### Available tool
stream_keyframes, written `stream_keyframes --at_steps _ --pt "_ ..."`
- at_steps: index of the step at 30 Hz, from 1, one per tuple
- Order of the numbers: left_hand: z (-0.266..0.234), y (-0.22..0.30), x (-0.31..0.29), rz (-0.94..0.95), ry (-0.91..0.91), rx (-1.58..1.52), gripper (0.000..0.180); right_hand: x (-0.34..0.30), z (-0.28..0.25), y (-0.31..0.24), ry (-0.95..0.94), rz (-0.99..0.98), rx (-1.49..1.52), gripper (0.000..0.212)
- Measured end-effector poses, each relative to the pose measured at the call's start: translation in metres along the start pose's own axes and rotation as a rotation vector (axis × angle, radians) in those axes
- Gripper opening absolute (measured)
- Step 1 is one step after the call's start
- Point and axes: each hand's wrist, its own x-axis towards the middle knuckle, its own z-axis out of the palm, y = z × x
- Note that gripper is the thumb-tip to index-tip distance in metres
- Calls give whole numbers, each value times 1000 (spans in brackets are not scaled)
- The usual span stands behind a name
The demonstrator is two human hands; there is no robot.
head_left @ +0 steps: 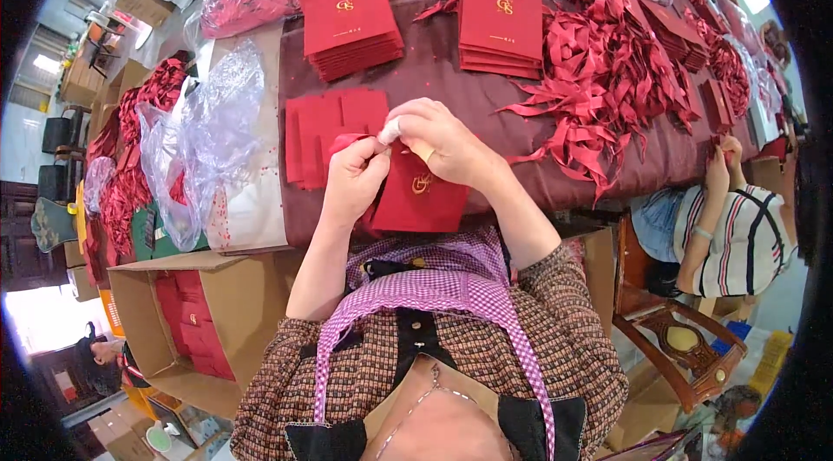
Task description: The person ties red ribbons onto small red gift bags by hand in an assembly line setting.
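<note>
Close in front of me lies a red paper gift bag (425, 205) with a gold emblem, at the table's near edge. My left hand (354, 176) is closed in a pinch on a red ribbon (345, 142) near the bag's upper left. Against it, my right hand (441, 138) is also closed, its thumb and fingers pinched at the ribbon; white and tan wraps cover some of its fingers. My fingers hide the exact grip. Just behind my left hand, several flat red bags (325, 118) are spread in an overlapping row.
Stacks of red bags (354, 27) (499, 32) stand farther back. A heap of red ribbons (599, 79) covers the right side. Clear plastic wrap (217, 131) lies at left. An open cardboard box (147, 313) holds red bags. At right, a co-worker (729, 235) handles red items.
</note>
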Motion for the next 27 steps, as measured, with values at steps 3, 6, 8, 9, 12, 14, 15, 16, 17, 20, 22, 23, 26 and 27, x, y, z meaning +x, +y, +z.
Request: stream_keyframes --at_steps 3,6,8,9,12,14,15,16,17,20,22,23,26,27 --pt "-2 -5 -1 -78 5 -41 8 2 -4 0 -126 -16 54 16" --pt "-2 0 0 -99 17 -107 9 3 -5 0 -161 -17 55 13" --pt "-6 1 2 -191 56 -180 11 4 -7 0 -164 -18 42 13" --pt "-12 -12 5 -187 122 -285 10 4 -9 2 -165 -19 38 13" --pt "-41 -22 18 -146 262 -617 11 2 -20 14 -113 55 98 17" --pt "-53 -23 24 -159 281 -587 10 2 -23 21 -36 57 36 19" --pt "-56 -20 27 -198 301 -566 9 4 -24 23 -20 32 -51 29" --pt "-54 -18 30 -186 294 -430 13 3 -20 23 74 57 -90 34" --pt "-51 -17 32 -120 347 -237 16 -1 -16 22 169 80 -129 39" --pt "-48 -10 33 54 413 28 25 -8 -22 7 155 384 349 44" --pt "-43 12 25 76 407 -64 27 -9 -22 -9 81 468 1055 50" --pt "-39 26 21 85 312 -98 25 -11 -21 -14 23 454 1370 53" --pt "-28 35 23 179 4 -163 25 -17 -5 -35 -48 429 1631 62" --pt "-20 38 24 192 -51 -232 26 -18 -1 -44 -58 473 1697 66"
